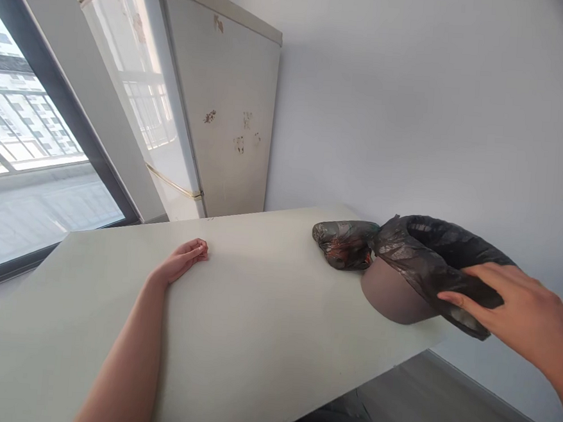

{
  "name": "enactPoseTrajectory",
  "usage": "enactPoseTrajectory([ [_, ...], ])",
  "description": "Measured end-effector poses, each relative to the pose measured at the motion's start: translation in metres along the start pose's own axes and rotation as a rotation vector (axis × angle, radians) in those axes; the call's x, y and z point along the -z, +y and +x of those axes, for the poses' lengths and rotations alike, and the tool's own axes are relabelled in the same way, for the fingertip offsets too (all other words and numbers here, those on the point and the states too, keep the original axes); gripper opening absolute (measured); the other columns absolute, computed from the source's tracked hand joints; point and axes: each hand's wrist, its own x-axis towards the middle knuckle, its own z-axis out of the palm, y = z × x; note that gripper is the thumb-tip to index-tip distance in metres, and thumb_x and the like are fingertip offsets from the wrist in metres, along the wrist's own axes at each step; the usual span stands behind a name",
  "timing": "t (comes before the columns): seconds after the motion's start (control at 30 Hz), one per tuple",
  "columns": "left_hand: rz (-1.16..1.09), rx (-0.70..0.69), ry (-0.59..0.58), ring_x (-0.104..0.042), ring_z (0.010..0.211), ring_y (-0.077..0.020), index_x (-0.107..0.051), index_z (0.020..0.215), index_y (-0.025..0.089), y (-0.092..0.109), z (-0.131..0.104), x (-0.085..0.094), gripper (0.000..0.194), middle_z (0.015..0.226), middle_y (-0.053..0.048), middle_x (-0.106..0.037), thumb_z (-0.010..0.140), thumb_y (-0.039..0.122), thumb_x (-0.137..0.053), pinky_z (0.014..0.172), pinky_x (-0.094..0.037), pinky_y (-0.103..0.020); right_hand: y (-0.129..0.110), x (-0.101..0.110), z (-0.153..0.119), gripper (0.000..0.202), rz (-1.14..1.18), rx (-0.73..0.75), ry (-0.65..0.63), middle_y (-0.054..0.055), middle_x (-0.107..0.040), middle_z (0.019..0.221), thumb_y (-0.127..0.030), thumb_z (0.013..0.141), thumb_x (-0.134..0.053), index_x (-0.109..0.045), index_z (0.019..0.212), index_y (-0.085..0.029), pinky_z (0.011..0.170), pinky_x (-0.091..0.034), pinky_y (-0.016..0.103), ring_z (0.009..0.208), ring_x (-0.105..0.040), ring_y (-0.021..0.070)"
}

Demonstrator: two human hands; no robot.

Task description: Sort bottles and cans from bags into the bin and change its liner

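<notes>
A black plastic bag (408, 249) lines a brownish trash bin (394, 293) at the right of the white table (253, 337). My right hand (520, 308) grips the bag at the bin's near right rim, thumb outside and the other fingers over the opening, partly hidden. Against the bin's left side lies a bunched dark plastic bundle (344, 241) with something reddish showing through; whether it joins the liner I cannot tell. On the left part of the tabletop rests my left hand (184, 259), its fingers curled in with nothing visible in them.
A worn white refrigerator (236, 92) stands beyond the table's far edge, beside a plain wall (390, 103). Glass with a dark frame (76, 119) is at the left. Below the table's near edge are grey floor (441, 402) and a dark item at the bottom.
</notes>
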Motion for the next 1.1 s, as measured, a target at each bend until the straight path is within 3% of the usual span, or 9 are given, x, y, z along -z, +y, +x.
enactPoseTrajectory([
  [0.1,-0.01,0.004,-0.002,-0.057,0.092,-0.0165,-0.071,0.096,0.019,-0.001,0.001,0.001,0.022,0.097,-0.004,-0.06,0.089,0.039,-0.08,0.089,-0.051,-0.027,-0.04,-0.005,0.001,0.034,-0.281,0.111,0.194,0.013,-0.066,0.09,-0.067,0.095,-0.057,-0.071,0.106,-0.039,0.081,-0.041,0.053,0.089,-0.063,0.0381],
  [0.17,-0.016,0.006,0.004,-0.056,0.092,-0.0163,-0.071,0.096,0.018,-0.002,0.001,0.002,0.023,0.097,-0.004,-0.059,0.09,0.039,-0.08,0.089,-0.051,-0.027,-0.071,-0.025,-0.003,0.022,-0.211,0.287,0.453,0.008,-0.059,0.075,-0.047,0.099,-0.054,-0.071,0.102,-0.034,0.067,-0.045,0.046,0.074,-0.063,0.0304],
  [0.2,-0.017,0.008,0.005,-0.056,0.092,-0.0161,-0.071,0.097,0.018,-0.002,0.001,0.002,0.023,0.097,-0.004,-0.059,0.09,0.039,-0.079,0.09,-0.05,-0.026,-0.087,-0.04,-0.006,0.021,-0.128,0.398,0.494,0.006,-0.057,0.071,-0.038,0.099,-0.051,-0.07,0.099,-0.031,0.06,-0.045,0.041,0.066,-0.06,0.0257],
  [0.27,-0.017,0.009,0.006,-0.055,0.092,-0.0158,-0.071,0.097,0.018,-0.002,0.001,0.002,0.023,0.097,-0.004,-0.058,0.091,0.039,-0.079,0.089,-0.05,-0.026,-0.114,-0.081,-0.009,0.013,-0.08,0.33,0.182,0.01,-0.068,0.096,-0.027,0.093,-0.064,-0.067,0.106,-0.024,0.079,-0.053,0.045,0.087,-0.067,0.0284],
  [0.33,-0.014,0.004,0.009,-0.055,0.092,-0.0156,-0.071,0.097,0.019,-0.002,0.0,0.0,0.024,0.097,-0.004,-0.058,0.091,0.04,-0.079,0.089,-0.05,-0.026,-0.125,-0.128,-0.004,0.019,-0.089,0.199,-0.01,0.012,-0.067,0.114,-0.029,0.095,-0.066,-0.066,0.113,-0.022,0.094,-0.052,0.047,0.103,-0.065,0.0294],
  [0.47,-0.002,-0.007,0.022,-0.055,0.091,-0.0154,-0.07,0.096,0.019,0.001,-0.001,-0.003,0.024,0.095,-0.004,-0.057,0.09,0.041,-0.079,0.088,-0.05,-0.026,-0.086,-0.213,0.029,0.035,-0.096,-0.049,-0.037,0.019,-0.062,0.128,-0.045,0.098,-0.06,-0.066,0.118,-0.017,0.104,-0.048,0.052,0.122,-0.055,0.0361],
  [0.6,-0.003,-0.002,0.023,-0.055,0.09,-0.015,-0.07,0.096,0.018,0.001,-0.001,-0.004,0.024,0.095,-0.003,-0.056,0.091,0.04,-0.079,0.088,-0.05,-0.026,-0.025,-0.259,0.059,0.048,-0.238,-0.289,-0.054,0.023,-0.053,0.148,-0.049,0.103,-0.046,-0.068,0.128,-0.013,0.109,-0.039,0.065,0.138,-0.042,0.0437],
  [0.83,-0.024,-0.005,0.034,-0.055,0.091,-0.0161,-0.071,0.096,0.018,-0.001,0.0,-0.003,0.024,0.096,-0.005,-0.057,0.09,0.04,-0.079,0.088,-0.051,-0.026,0.027,-0.277,0.068,0.057,-0.237,-0.595,-0.003,0.03,-0.052,0.146,-0.051,0.103,-0.041,-0.068,0.129,-0.008,0.114,-0.029,0.069,0.142,-0.036,0.0439],
  [1.1,-0.018,-0.007,0.029,-0.056,0.092,-0.0163,-0.071,0.097,0.018,-0.004,0.001,0.0,0.022,0.096,-0.005,-0.058,0.092,0.039,-0.077,0.09,-0.051,-0.027,0.034,-0.288,0.056,0.076,-0.129,-0.714,-0.051,0.028,-0.047,0.146,-0.069,0.101,-0.027,-0.063,0.136,-0.013,0.11,-0.038,0.061,0.135,-0.045,0.0428],
])
